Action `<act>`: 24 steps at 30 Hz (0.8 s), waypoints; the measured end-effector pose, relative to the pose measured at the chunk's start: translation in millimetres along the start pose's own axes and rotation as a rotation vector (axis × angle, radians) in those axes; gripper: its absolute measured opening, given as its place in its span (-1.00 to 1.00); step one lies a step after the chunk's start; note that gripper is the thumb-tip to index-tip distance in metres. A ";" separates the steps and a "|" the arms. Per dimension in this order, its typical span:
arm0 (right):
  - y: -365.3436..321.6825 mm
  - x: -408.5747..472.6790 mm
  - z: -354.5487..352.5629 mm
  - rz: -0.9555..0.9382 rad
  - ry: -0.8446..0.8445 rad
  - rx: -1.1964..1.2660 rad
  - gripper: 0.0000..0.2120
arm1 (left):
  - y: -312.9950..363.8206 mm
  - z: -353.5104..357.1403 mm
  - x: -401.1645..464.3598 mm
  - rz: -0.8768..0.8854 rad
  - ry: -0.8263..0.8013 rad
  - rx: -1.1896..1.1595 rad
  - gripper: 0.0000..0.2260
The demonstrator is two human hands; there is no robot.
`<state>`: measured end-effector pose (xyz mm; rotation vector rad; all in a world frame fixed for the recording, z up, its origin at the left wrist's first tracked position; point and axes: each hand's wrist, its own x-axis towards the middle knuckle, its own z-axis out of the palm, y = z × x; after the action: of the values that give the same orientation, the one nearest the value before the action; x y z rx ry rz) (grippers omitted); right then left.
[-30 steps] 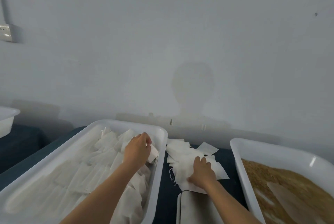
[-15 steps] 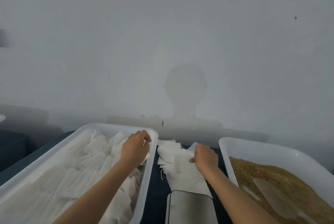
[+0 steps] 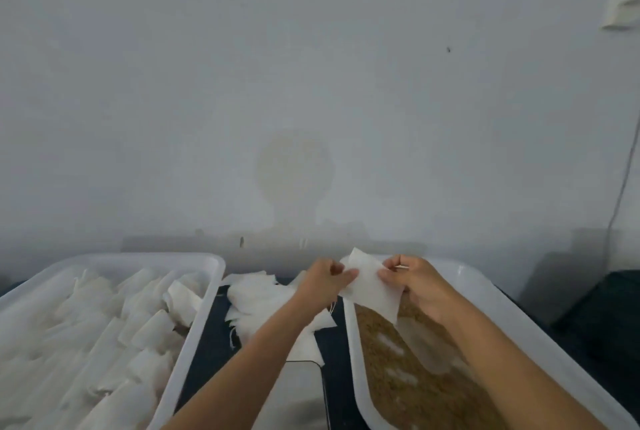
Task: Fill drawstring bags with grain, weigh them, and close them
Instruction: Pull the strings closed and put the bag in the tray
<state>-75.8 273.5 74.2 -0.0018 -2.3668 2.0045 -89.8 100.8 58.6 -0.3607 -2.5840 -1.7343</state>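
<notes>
A flat white drawstring bag [image 3: 372, 287] hangs in the air between both hands, over the near-left corner of the grain tray [image 3: 491, 294]. My left hand [image 3: 323, 282] pinches its left edge and my right hand [image 3: 412, 280] pinches its right edge near the top. Brown grain [image 3: 388, 357] fills the white tray at the right. A loose pile of empty white bags [image 3: 256, 301] lies on the dark table between the trays. The grey scale [image 3: 298, 395] sits at the bottom centre, partly under my left forearm.
A white tray [image 3: 204, 325] at the left holds several filled white bags [image 3: 104, 343]. A pale scoop-like shape [image 3: 429, 350] lies in the grain. The wall stands close behind the table. A dark object [image 3: 602, 311] is at the far right.
My left hand left the left tray and came right to the bag. My right hand lifted one bag off the pile and carried it over the grain tray. The view shifted right.
</notes>
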 end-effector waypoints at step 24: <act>77.9 -33.0 -44.0 0.055 -0.075 -0.006 -0.64 | -15.7 118.9 -5.2 0.047 -0.252 -0.234 -0.70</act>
<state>-43.4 328.8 3.7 0.0091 -2.4440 2.0569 -73.6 202.8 -2.5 -0.6810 -2.5044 -2.1044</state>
